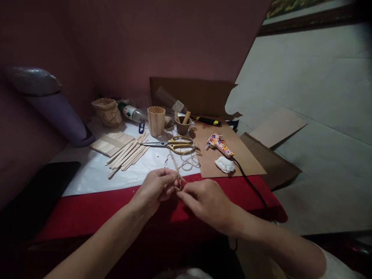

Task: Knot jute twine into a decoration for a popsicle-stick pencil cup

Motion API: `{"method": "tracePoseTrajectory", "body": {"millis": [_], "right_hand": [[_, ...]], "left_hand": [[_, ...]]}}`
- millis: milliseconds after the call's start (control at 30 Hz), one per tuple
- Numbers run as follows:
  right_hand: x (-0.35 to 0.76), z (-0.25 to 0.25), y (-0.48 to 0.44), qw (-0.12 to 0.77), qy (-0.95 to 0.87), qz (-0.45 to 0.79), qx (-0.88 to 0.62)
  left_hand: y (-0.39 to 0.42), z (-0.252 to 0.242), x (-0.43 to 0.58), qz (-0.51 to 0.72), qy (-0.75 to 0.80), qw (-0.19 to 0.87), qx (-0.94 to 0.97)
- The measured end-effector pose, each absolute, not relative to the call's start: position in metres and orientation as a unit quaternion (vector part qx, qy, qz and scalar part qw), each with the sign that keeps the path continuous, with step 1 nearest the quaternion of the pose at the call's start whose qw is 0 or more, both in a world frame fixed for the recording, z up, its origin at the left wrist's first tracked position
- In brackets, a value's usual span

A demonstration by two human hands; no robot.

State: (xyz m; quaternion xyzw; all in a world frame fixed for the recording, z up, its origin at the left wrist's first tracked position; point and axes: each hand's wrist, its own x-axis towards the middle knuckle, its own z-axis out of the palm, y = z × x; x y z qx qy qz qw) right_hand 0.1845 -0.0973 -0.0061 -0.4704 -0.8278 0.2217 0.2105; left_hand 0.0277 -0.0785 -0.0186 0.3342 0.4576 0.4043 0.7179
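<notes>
Both my hands pinch a piece of tan twine (179,181) above the red front edge of the table. My left hand (158,186) grips it between thumb and forefinger. Close by on the other side, my right hand (207,201) has its fingertips closed on the same twine, which loops between the two. From there the twine runs back past a pair of gold-handled scissors (170,144), lying with blades pointing left. More loose twine (188,164) curls on the white sheet beside the scissors.
Wooden craft sticks (128,153) lie left of the scissors. Behind them stand a stick cup (156,121), a woven-looking basket (107,112) and a small pot (183,126). A flower-patterned glue gun (220,145) and crumpled white tissue (224,164) rest on cardboard (247,159), near a yellow-black cutter (208,121).
</notes>
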Motion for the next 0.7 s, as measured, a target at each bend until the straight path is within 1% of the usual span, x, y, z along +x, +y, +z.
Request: {"method": "tracePoseTrajectory", "body": {"millis": [100, 133, 167, 233, 300, 367, 500, 567, 700], "right_hand": [[0.19, 0.006, -0.08, 0.339, -0.716, 0.346, -0.504], [0.19, 0.007, -0.074, 0.349, -0.677, 0.403, -0.507], [0.189, 0.008, -0.068, 0.331, -0.647, 0.472, -0.499], [0.185, 0.004, -0.06, 0.256, -0.595, 0.607, -0.462], [0.181, -0.001, -0.055, 0.212, -0.56, 0.681, -0.422], [0.178, -0.007, -0.054, 0.213, -0.545, 0.699, -0.412], [0.178, -0.012, -0.057, 0.202, -0.563, 0.66, -0.455], [0.178, -0.014, -0.059, 0.2, -0.575, 0.639, -0.47], [0.175, -0.019, -0.065, 0.213, -0.562, 0.64, -0.479]], "left_hand": [[-0.076, -0.019, 0.025, 0.398, 0.451, 0.721, 0.345], [-0.075, -0.019, 0.025, 0.395, 0.447, 0.722, 0.35], [-0.074, -0.018, 0.025, 0.393, 0.444, 0.722, 0.356], [-0.073, -0.016, 0.025, 0.391, 0.445, 0.717, 0.368], [-0.073, -0.014, 0.025, 0.387, 0.461, 0.704, 0.377], [-0.073, -0.013, 0.025, 0.379, 0.479, 0.688, 0.391], [-0.073, -0.021, 0.022, 0.37, 0.512, 0.626, 0.458], [-0.073, -0.027, 0.02, 0.375, 0.536, 0.564, 0.504], [-0.078, -0.032, 0.014, 0.379, 0.559, 0.418, 0.608]]}}
